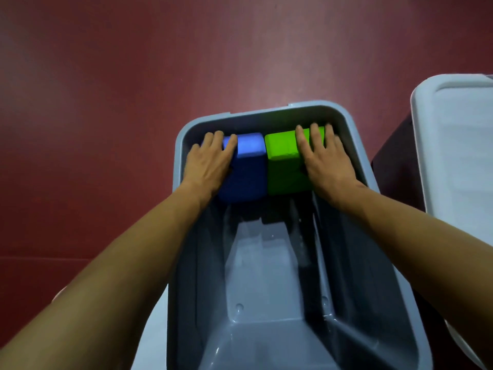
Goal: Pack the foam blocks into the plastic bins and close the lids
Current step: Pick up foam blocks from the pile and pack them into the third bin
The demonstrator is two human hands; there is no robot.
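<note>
Packing is in hand: left hand point(210, 160) and right hand point(326, 161) press, fingers straight, on blue block point(248, 166) and green block point(284, 161), side by side at the 12 o'clock end of the bin point(266, 110); the next move likely calls for fetching more blocks.

Dim, soft overhead light; pale sheen on red floor point(266, 62) beyond grey bin point(266, 112). Glare streaks on bin's inner bottom, deep shadow along its right wall. Right hand point(326, 161) at bin's far end: fingertips point(314, 129) slightly blurred. Bin's near corners stretched by wide-angle.
</note>
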